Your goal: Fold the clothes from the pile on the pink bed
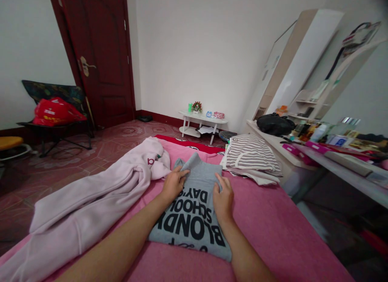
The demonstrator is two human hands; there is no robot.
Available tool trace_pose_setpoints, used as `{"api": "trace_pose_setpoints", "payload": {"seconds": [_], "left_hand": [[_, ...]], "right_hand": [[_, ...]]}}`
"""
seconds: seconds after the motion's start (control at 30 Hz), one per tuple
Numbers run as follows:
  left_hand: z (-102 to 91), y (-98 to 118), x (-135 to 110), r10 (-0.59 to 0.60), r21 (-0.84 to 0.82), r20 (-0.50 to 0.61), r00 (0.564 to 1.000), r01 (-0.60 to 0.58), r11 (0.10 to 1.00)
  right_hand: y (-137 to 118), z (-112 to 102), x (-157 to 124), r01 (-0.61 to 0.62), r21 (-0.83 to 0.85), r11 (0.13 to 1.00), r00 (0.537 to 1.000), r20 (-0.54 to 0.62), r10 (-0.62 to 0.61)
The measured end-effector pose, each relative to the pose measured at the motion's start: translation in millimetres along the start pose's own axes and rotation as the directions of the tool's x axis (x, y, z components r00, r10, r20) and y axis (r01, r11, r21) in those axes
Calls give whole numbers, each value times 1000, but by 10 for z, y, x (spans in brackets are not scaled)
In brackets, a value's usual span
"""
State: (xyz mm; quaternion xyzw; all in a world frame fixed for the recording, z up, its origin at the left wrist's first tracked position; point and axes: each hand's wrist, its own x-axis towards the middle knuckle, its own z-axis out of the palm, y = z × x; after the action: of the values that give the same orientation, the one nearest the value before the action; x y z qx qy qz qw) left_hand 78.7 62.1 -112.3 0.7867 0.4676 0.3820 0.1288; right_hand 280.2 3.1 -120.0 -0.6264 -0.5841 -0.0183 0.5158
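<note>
A grey T-shirt [194, 217] with black lettering lies folded narrow on the pink bed [260, 233], its print upside down to me. My left hand [175, 185] grips the shirt's left edge near the far end, fingers over the cloth. Across from it, my right hand [223, 196] has its thumb and forefinger closed on the right edge. At the far end the fabric is turned up in a loose flap. A pale pink sweatshirt [100, 193] with long sleeves is spread to the left of my left arm.
Folded clothes with a striped top [253, 154] are stacked at the bed's far right corner. A dressing table [330, 160] crowded with bottles stands along the right. Beyond the bed are a low white table [201, 119] and a folding chair [54, 112] holding a red bag [56, 111].
</note>
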Motion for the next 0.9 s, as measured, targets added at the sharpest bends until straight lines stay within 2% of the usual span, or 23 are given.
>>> {"api": "trace_pose_setpoints", "payload": {"seconds": [0.1,0.2,0.27,0.37,0.47,0.53,0.67,0.73,0.8,0.9], "left_hand": [[21,-15,-27,-14,17,-8,1000,14,1000],[-11,9,-72,31,2,-103,994,-31,1000],[-33,35,-96,37,49,-159,987,-30,998],[-25,57,-103,-45,191,-88,995,61,980],[21,55,-85,-121,272,-11,993,119,955],[49,50,-75,-134,303,-10,991,131,944],[74,36,-79,-89,326,-77,993,109,939],[78,29,-83,-56,351,-115,992,93,932],[84,30,-78,-52,393,-134,990,101,914],[102,55,-36,-132,422,-156,979,186,887]], "right_hand": [[-35,-35,-25,-12,-51,999,1000,-3,12],[-93,-60,-35,72,-14,997,997,-34,-72],[-112,-64,-32,72,-25,997,997,-39,-73],[-72,-46,-12,-37,-148,988,995,87,50],[11,-12,37,-108,-250,962,955,244,171],[57,8,88,-121,-231,965,936,298,189],[89,48,199,-101,-113,988,925,354,135],[86,71,236,-75,-203,976,939,315,138],[92,98,257,-56,-347,936,969,206,134],[144,137,279,-113,-449,886,985,66,160]]}}
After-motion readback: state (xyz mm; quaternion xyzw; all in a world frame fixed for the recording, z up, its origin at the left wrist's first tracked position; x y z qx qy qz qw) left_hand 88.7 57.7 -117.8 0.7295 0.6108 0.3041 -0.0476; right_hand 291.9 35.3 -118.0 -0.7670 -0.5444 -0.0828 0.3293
